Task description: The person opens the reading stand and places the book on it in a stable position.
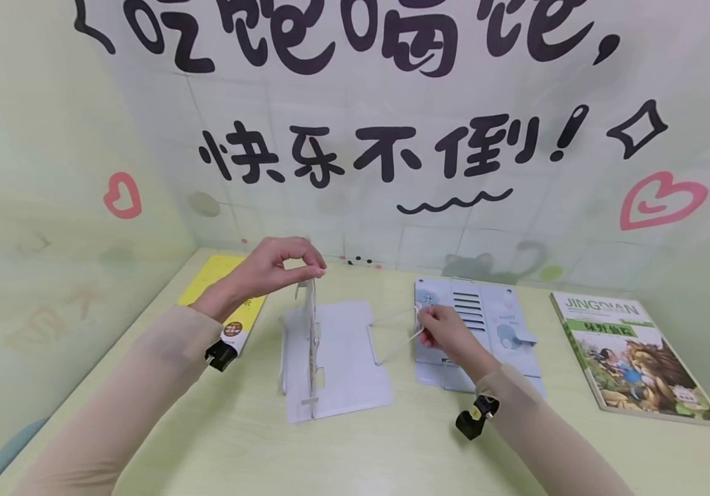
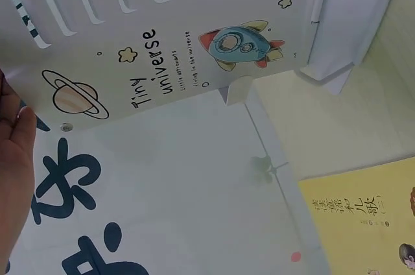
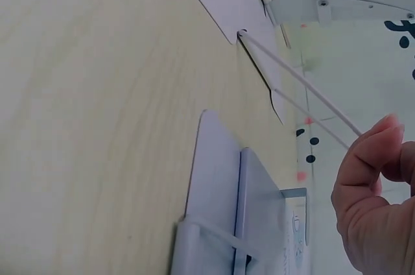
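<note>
A white metal book stand is spread on the table, its base plate (image 1: 351, 344) flat and its back panel (image 1: 312, 337) upright, seen almost edge-on. In the left wrist view, the panel (image 2: 175, 80) shows a rocket, a ringed planet and "Tiny universe". My left hand (image 1: 277, 265) pinches the panel's top edge between thumb and fingers. A thin wire support (image 3: 301, 82) is hinged at the right side of the base. My right hand (image 1: 447, 334) pinches its free end, holding the wire raised at a slant. Under that hand in the head view lies a folded pale-blue book stand (image 1: 503, 324).
A yellow book (image 1: 204, 275) lies at the left, partly behind my left forearm. On the right lies a picture-covered book (image 1: 646, 372) with a green title band. A lettered wall (image 1: 355, 227) closes off the back, and side walls rise left and right.
</note>
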The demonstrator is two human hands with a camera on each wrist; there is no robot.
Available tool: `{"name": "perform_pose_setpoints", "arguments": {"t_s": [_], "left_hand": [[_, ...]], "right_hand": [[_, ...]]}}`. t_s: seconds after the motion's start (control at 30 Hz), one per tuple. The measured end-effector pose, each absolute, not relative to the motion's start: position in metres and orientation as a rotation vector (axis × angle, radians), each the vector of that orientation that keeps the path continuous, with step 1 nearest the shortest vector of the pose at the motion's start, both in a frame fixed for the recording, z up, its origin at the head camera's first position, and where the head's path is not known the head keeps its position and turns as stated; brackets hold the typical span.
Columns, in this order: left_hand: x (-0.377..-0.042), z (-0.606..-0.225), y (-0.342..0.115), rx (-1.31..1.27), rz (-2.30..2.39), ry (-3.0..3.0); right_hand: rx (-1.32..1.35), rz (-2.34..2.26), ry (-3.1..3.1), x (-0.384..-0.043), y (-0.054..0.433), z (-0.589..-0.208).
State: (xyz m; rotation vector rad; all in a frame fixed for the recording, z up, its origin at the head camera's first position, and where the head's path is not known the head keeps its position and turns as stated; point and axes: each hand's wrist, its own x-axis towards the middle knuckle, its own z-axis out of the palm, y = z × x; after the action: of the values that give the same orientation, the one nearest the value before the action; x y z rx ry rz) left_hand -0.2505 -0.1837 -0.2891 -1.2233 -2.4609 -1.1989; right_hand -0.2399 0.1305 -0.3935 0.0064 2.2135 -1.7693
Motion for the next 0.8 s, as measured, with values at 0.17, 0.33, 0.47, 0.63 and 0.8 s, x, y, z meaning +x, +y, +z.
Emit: {"name": "perform_pose_setpoints", "arguments": {"t_s": [0.17, 0.33, 0.47, 0.63, 0.8], "left_hand": [[-0.255, -0.293, -0.181, -1.231, -1.252, -2.449], [-0.256, -0.293, -0.180, -1.252, -1.266, -2.441], [-0.256, -0.292, -0.182, -1.239, -1.266, -2.460], [-0.256, -0.292, -0.183, -1.249, -1.283, -2.453], [-0.256, -0.292, -0.183, -1.270, -1.307, -2.437]], "right_hand": [[0.020, -1.859, 2.120, -0.228, 0.135, -0.394], [-0.218, -1.892, 2.027, -0.221, 0.135, -0.396], [-0.449, -1.829, 1.967, -0.219, 0.130, -0.401], [-0.581, -1.678, 2.021, -0.220, 0.122, -0.413], [-0.620, -1.527, 2.130, -0.224, 0.112, -0.417]]}}
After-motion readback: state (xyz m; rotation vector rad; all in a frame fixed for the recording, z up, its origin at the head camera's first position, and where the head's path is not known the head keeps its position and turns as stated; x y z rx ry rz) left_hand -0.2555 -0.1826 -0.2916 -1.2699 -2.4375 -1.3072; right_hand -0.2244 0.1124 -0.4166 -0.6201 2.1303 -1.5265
